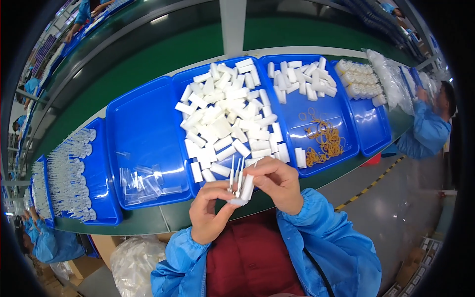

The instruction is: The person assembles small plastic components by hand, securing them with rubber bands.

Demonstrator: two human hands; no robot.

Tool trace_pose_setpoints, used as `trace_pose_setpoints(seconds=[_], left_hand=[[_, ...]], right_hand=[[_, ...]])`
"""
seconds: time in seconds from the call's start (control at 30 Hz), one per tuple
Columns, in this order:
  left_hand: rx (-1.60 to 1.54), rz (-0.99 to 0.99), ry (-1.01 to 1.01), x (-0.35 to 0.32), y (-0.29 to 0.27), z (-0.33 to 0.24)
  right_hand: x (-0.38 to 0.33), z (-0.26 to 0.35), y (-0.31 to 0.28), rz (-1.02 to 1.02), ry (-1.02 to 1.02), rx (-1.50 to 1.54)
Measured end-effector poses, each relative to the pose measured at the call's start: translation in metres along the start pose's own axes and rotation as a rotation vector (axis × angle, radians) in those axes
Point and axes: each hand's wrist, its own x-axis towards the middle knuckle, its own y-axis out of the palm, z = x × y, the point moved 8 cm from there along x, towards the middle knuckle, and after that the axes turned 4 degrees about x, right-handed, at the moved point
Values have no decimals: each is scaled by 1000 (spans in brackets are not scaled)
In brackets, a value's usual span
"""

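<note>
A pronged part (238, 201) sits in our left hand (213, 208), gripped by its base, presumably so the prongs are exposed. Our right hand (278, 184) pinches a white block (247, 188) alongside them. Beyond, more blocks (222, 126) (a loose heap) lie within reach, likely for easy picking; rightward, a tray (297, 108) holds rubber bands (329, 141).

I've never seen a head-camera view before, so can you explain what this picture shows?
There's no machine: these are a person's bare hands, seen from above by a wide fisheye camera on their head, so straight edges bend. Blue trays line a green bench, holding white blocks, tan bands, clear plastic pieces and spiky parts. The left hand grips a pronged piece near its base; the right hand holds a white piece at its prongs.
</note>
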Motion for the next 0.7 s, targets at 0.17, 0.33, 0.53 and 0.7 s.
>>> trace_pose_setpoints(seconds=[0.17,0.33,0.53,0.7], left_hand=[[57,-13,6,-8,-1,2],[161,-40,-40,-9,-3,-1],[205,-58,-12,-6,-2,-5],[259,-35,-1,-3,-2,-8]], right_hand=[[22,26,-19,171,93,-400],[84,79,-158,-324,-126,-1139],[102,67,-191,-302,-207,-1600],[99,76,-201,-388,-155,-1472]])
